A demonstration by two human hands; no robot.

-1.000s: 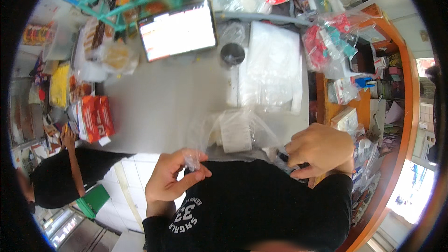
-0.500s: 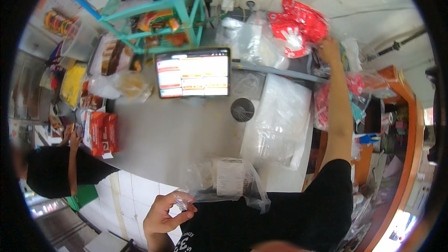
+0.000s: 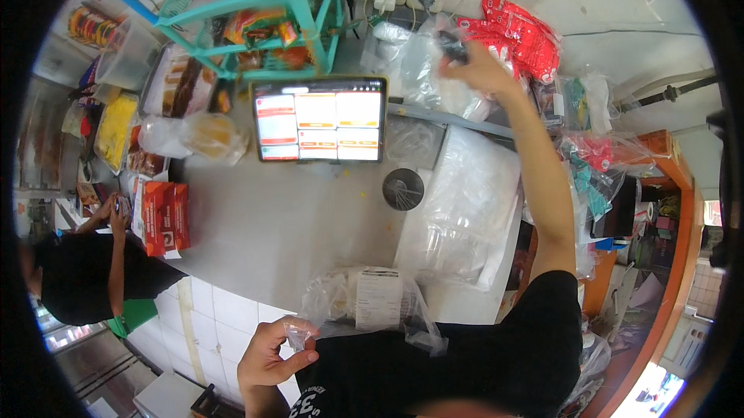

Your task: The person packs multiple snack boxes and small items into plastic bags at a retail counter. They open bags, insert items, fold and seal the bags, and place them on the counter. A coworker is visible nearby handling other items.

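Near the lower edge, my left hand (image 3: pixel 273 357) is closed in a pinch on a corner of a clear plastic bag (image 3: pixel 415 323). That bag lies at the table's front edge against my shirt. A printed receipt (image 3: pixel 378 298) shows on its front, and what the bag holds is hard to make out. My right arm reaches far across to the back of the table. There my right hand (image 3: pixel 487 71) grips a small dark object (image 3: pixel 452 48), blurred, its kind unclear. Beneath and beside that hand lie clear plastic bags (image 3: pixel 418 69) and red printed packets (image 3: pixel 531 38).
A lit tablet (image 3: pixel 319 120) stands at the back middle. Right of it are a dark round cup (image 3: pixel 402 189) and a stack of clear plastic sheets (image 3: pixel 465 193). A teal shelf (image 3: pixel 306 38) and an orange-red box (image 3: pixel 165 218) stand leftward. Another person (image 3: pixel 85 278) works at far left.
My right hand has moved left along the back, from beside the red packets to over the clear bags, carrying the dark object. My left hand keeps its pinch on the bag.
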